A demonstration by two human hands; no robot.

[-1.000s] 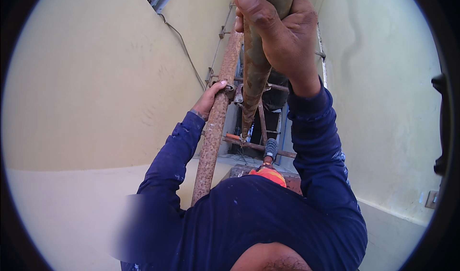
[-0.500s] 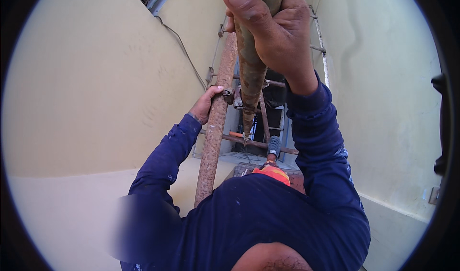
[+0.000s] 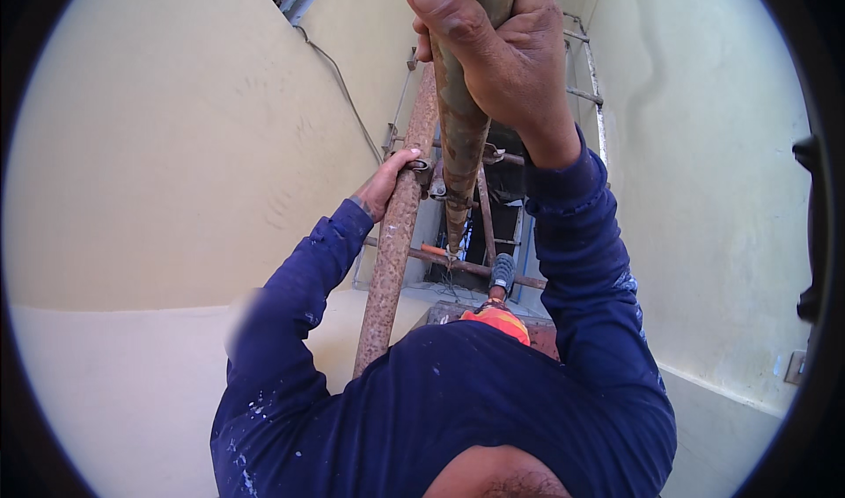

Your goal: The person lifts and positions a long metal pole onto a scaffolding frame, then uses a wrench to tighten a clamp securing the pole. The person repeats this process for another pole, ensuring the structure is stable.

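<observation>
My right hand (image 3: 506, 62), high in the middle, is wrapped round a brown-stained scaffold pipe (image 3: 462, 137). That pipe runs from the top of the picture down into the narrow gap below. Lower and to the left, my left hand (image 3: 385, 185) grips a thicker-looking rusty scaffold pipe (image 3: 387, 269), its other fingers partly hidden behind it. The tip of this hand lies beside a metal scaffold coupler (image 3: 420, 165) on the rusty pipe. Another coupler (image 3: 438, 185) sits between the two pipes.
Pale walls (image 3: 176, 146) stand close on both sides. Below are a rusty crossbar (image 3: 475, 267), an orange rod-like piece (image 3: 433, 249), orange cloth (image 3: 497, 322) and a grey shoe or glove (image 3: 503, 271). A ladder-like frame (image 3: 594, 84) rises at right; a cable (image 3: 343, 88) hangs at left.
The view has shifted slightly. My left hand has edged up and right against the rusty pipe, near the coupler. My right hand keeps its hold on the stained pipe.
</observation>
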